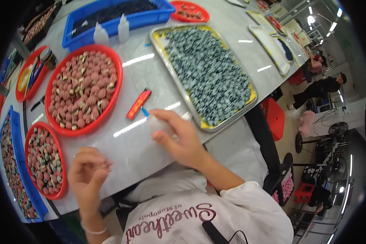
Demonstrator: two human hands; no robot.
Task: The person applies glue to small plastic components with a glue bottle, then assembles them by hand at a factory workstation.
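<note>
My right hand (pixel 183 140) is wrapped around a small whitish squeeze bottle (pixel 155 125) with a blue nozzle, which points away from me over the table. Thumb and fingers of my left hand (pixel 85 175) pinch a tiny pinkish piece (pixel 104 166), mostly hidden by the fingertips. Just beyond the bottle's nozzle lies a narrow red box (pixel 138 104) with yellow marks. Left of it, a round red tray (pixel 119 67) holds many bumpy pink pieces with cream parts. A smaller red tray (pixel 63 173) of pink and greenish pieces sits beside my left hand.
A metal tray (pixel 176 82) full of small dark blue-green pieces (pixel 207 73) stands to the right. At the back are a blue tub (pixel 166 14) and two white bottles (pixel 101 35). A long blue tray (pixel 31 179) lines the left edge. A red stool (pixel 273 118) stands right of the table.
</note>
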